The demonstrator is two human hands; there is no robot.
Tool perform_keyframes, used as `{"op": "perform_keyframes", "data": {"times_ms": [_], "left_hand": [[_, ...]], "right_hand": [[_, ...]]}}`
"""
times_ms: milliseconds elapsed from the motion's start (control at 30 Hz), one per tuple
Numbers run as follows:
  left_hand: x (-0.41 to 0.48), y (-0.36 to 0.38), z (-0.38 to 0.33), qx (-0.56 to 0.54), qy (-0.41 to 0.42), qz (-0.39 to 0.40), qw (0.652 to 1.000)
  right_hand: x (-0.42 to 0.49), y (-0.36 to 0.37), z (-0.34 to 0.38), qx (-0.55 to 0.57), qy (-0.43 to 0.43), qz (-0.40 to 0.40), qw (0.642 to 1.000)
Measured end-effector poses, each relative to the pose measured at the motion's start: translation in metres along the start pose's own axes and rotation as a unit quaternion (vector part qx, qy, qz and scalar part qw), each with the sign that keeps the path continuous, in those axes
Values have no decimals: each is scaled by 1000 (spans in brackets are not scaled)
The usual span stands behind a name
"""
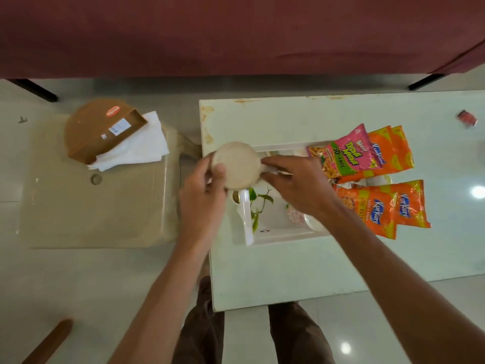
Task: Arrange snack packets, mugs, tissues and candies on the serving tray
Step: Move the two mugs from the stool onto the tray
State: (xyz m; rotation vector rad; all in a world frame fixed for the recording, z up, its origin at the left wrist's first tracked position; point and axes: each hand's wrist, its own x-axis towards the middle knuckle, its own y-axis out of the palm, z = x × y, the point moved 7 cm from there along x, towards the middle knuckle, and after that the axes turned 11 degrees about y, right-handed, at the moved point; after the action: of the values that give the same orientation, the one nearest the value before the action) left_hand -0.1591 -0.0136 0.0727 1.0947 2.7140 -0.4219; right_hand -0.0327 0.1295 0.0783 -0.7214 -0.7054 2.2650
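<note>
- Both hands hold a round off-white ceramic mug point(236, 165), seemingly turned base-up toward the camera, above the left end of a white rectangular serving tray point(278, 232).
- The left hand point(203, 190) wraps fingers around the mug's left side; the right hand point(296, 185) pinches it at its right side (probably the handle, mostly hidden).
- The tray sits on a pale glass-topped table point(288, 271).
- A pink snack packet point(343, 153) and orange Kurkure snack packets point(385, 206) overlap the tray's right edge.
- White tissues point(141, 145) lie under a brown cardboard holder point(102, 130) on a beige stool, left of the table.
</note>
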Motion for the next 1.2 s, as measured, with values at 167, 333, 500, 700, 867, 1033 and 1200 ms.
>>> {"op": "perform_keyframes", "data": {"times_ms": [167,333,500,700,867,1033,1200], "left_hand": [[-3,83,11,-26,-48,8,998],[-1,132,21,13,-77,4,997],[-1,149,32,67,-70,18,995],[-1,152,50,82,-75,37,993],[1,153,52,100,-73,45,991],[3,154,49,120,-68,49,989],[3,160,48,166,-57,65,982]], "right_hand": [[14,-52,-60,-99,0,5,995],[34,-63,-102,-161,-12,59,985],[51,-60,-122,-171,-12,92,981],[61,-48,-130,-153,-5,141,978],[68,-44,-130,-166,-9,147,975],[73,-41,-128,-184,-7,150,971],[76,-41,-123,-193,-23,140,971]]}}
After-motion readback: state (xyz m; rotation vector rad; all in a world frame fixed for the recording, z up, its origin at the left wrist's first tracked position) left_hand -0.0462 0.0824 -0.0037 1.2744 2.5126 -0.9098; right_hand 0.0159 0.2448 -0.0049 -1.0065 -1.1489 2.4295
